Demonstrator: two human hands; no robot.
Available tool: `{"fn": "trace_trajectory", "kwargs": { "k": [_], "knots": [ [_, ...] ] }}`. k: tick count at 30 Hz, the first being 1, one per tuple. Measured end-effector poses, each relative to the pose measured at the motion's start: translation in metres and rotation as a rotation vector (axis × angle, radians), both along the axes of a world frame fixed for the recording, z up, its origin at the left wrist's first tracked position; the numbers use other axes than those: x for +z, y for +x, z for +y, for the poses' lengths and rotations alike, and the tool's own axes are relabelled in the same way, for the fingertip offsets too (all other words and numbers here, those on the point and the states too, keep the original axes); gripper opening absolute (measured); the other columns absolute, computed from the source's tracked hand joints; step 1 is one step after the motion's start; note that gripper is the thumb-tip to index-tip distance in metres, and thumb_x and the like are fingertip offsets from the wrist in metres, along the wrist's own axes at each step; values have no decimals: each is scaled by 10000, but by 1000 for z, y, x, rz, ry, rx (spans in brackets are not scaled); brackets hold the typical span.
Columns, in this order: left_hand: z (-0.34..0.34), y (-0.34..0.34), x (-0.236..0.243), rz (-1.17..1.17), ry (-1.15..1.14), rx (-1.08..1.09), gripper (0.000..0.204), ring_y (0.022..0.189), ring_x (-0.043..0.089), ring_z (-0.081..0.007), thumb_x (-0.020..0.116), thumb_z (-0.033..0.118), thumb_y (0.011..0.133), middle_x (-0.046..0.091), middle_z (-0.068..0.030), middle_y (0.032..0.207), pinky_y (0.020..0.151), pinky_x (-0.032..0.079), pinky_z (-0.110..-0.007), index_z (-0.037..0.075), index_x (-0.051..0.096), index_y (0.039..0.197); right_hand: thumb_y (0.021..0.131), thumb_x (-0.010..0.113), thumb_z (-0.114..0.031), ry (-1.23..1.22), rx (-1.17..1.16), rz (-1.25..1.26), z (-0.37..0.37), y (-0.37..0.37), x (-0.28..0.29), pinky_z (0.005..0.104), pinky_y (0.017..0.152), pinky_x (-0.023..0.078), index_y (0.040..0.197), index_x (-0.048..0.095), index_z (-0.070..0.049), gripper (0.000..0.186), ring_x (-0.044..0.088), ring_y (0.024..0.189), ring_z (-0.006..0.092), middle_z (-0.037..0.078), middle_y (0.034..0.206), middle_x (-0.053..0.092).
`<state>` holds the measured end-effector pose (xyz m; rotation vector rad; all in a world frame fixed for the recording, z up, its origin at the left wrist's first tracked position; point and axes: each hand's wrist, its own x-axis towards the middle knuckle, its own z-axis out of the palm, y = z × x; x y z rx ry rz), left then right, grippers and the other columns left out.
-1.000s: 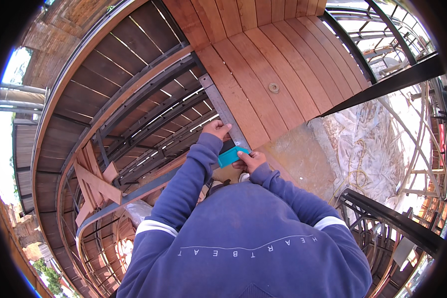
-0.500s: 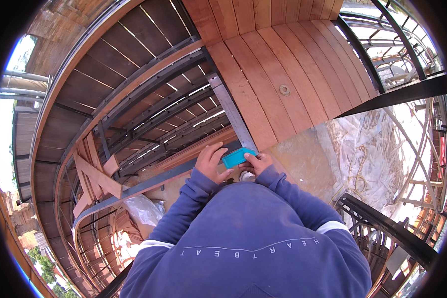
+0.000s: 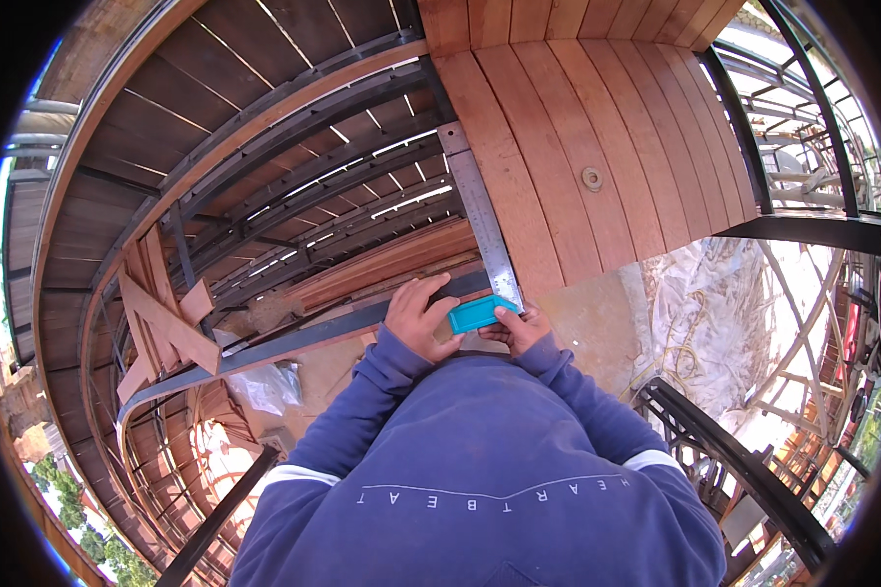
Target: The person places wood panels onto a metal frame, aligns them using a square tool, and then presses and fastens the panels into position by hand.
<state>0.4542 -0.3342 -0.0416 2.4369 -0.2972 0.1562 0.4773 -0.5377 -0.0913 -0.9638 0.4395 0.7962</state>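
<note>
A try square with a teal handle (image 3: pixel 474 313) and a long metal blade (image 3: pixel 478 210) lies in front of me. Its blade points away from me, along the left edge of the reddish wooden planks (image 3: pixel 548 157). My right hand (image 3: pixel 524 331) is closed around the right end of the handle, its thumb on top. At the handle's left end is my left hand (image 3: pixel 416 321), fingers apart and curved, gripping nothing; whether a fingertip touches the handle I cannot tell.
A dark metal rail (image 3: pixel 294 350) runs leftward from the square. Crossed wood offcuts (image 3: pixel 171 318) stand at the left. A round washer-like piece (image 3: pixel 592 178) sits on the planks. Plastic sheeting (image 3: pixel 715 303) covers ground at the right, near a black metal beam (image 3: pixel 734 465).
The planks and frame have shifted slightly right and upward in view. My right hand still grips the try square's handle, which is turned a little; my left hand remains beside it.
</note>
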Motion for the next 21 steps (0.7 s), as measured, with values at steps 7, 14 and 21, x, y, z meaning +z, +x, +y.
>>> {"fn": "trace_trajectory", "kwargs": {
  "k": [7,14,21],
  "knots": [
    [1,3,-4,-39,5,4,420,1019,519,-319,733,214,518,528,-143,1134,895,385,-462,117,597,904,851,558,-141,-20,12,-13,-1,-1,-8,310,673,546,982,539,32,218,634,731,199,128,850,620],
    [5,3,-4,36,-75,25,403,1055,510,-282,740,169,541,518,-143,1166,913,384,-440,53,511,852,844,568,-141,8,6,5,-1,0,-8,318,676,547,1002,534,44,245,634,736,217,138,863,620],
    [7,3,-5,42,-112,23,481,1045,525,-288,768,161,530,533,-146,1155,907,382,-446,60,490,909,837,572,-135,-42,34,9,-1,4,-1,327,686,547,1006,539,51,254,634,734,223,148,857,621]
  ]
}}
